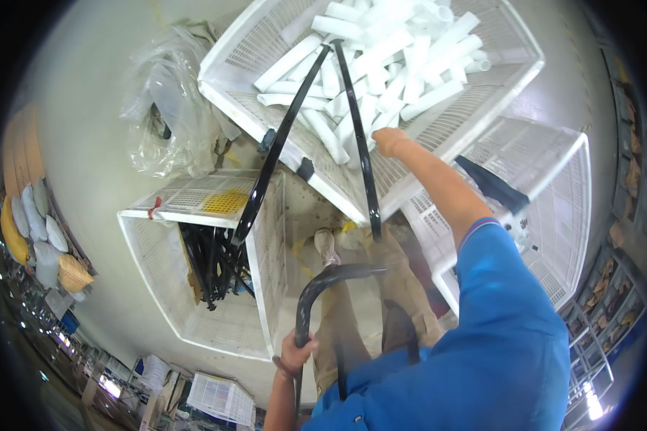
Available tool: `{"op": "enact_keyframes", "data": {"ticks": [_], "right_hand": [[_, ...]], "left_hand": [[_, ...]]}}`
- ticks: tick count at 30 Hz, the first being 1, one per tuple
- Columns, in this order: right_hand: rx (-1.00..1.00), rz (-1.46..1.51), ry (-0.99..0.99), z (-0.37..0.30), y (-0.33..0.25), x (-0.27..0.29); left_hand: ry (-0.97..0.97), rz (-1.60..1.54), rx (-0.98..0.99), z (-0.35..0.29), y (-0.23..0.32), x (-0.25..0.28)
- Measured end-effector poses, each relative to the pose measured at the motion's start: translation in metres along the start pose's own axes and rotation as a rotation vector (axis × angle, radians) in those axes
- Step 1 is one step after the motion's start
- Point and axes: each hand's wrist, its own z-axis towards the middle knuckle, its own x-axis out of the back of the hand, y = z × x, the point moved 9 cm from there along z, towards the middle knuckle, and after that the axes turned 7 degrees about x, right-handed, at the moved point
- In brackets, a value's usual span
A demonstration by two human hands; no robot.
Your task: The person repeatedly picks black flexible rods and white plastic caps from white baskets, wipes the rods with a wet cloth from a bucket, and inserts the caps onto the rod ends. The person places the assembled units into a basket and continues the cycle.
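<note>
My left hand [297,352] is wrapped round a bent, glossy black tube [310,294] at the lower middle. The tube curves up and to the right in front of my legs. My right hand [389,141] reaches forward into a large white plastic basket [438,144] heaped with short white tubes [431,100]. Its fingers are curled at the near side of the heap, beside a long black bar [359,136]; what they hold, if anything, is hidden. A second black bar [284,136] slants down to the left, and both bars meet over the white tubes.
A white basket [223,323] with black parts [216,258] lies on the left. Another white crate [553,187] with a dark piece of cloth [492,185] on it is on the right. Clear plastic bags [169,108] rest on the floor. My shoe [327,246] is below the big basket.
</note>
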Motion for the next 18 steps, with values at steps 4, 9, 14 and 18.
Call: {"op": "enact_keyframes", "data": {"ticks": [4, 9, 14, 18], "right_hand": [[0.027, 0.336, 0.096, 0.111, -0.014, -0.101], [-0.133, 0.722, 0.289, 0.164, -0.029, -0.159], [-0.094, 0.135, -0.067, 0.111, -0.006, -0.097], [-0.154, -0.561, 0.09, -0.027, 0.036, 0.059]], "left_hand": [[0.116, -0.278, 0.059, 0.021, -0.052, 0.012], [0.211, -0.443, -0.156, 0.003, -0.05, 0.037], [0.215, -0.447, -0.094, -0.001, -0.029, 0.051], [0.156, -0.444, -0.172, -0.016, 0.02, 0.062]]}}
